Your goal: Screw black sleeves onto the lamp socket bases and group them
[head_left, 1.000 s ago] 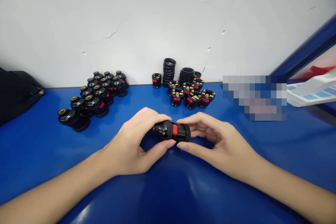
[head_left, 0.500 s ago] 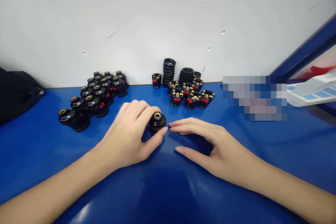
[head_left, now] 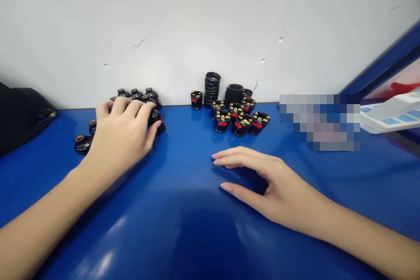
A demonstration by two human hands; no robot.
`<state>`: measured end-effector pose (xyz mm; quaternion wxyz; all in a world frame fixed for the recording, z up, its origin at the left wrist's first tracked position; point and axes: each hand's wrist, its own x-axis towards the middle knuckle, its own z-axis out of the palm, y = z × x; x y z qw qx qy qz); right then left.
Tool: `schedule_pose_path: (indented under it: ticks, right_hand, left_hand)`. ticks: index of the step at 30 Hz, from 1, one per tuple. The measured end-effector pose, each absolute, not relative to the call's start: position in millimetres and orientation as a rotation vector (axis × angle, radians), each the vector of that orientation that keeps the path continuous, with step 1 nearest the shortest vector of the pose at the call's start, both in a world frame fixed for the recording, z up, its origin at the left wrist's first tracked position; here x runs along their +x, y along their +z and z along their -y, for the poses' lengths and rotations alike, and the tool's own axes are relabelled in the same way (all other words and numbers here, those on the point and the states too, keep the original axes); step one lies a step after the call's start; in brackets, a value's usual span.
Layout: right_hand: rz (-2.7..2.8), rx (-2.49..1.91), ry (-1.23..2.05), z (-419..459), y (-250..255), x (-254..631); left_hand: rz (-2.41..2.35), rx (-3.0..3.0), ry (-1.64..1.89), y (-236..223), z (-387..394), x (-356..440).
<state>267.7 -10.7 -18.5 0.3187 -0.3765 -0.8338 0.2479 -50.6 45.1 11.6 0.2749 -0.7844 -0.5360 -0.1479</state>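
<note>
My left hand (head_left: 123, 129) is closed round a black lamp holder (head_left: 154, 117), at the right side of a group of similar lamp holders (head_left: 82, 143) with brass-ringed tops. The back of the hand hides much of that group and most of the held piece. My right hand (head_left: 259, 179) rests on the blue table, fingers curved and apart, holding nothing. Beyond it stand several open black socket bodies (head_left: 243, 124) with red switches and brass contacts facing up.
A tall stack of black threaded rings (head_left: 212, 89) and a shorter stack (head_left: 234, 95) stand against the white wall (head_left: 183, 22). A black bag (head_left: 22, 116) lies at the left. To the right are a blurred-out patch (head_left: 320, 122) and a white tray (head_left: 390, 113).
My left hand has turned the lamp holder upright and carried it left to the group. My right hand has let go of it and stayed in place, open.
</note>
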Motion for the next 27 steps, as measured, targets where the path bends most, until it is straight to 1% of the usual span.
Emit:
schedule_pose_path:
  ticks: [5,7,10,16,21,27]
  right_hand:
    - [2.192,-0.986,0.643,11.7,-15.6,267.1]
    - [2.193,-0.987,0.64,12.1,-15.1,266.8]
    - [2.196,-0.986,0.639,12.5,-15.5,266.7]
    - [2.202,-0.995,0.65,12.7,-15.5,267.0]
    - [2.2,-1.002,0.648,12.5,-15.4,266.3]
    - [2.2,-1.018,0.655,13.2,-15.3,266.3]
  left_hand:
    - [1.465,-2.307,-0.714,13.7,-49.3,-64.6]
    - [1.42,-2.318,-0.75,12.0,-51.4,-69.0]
    - [1.334,-2.282,-0.702,10.2,-52.0,-71.2]
    - [1.332,-2.24,-0.531,14.2,-46.2,-58.6]
    - [1.04,-2.585,-0.577,2.5,-40.3,-38.5]
    - [1.156,-2.909,-0.55,-17.3,-31.4,-25.9]
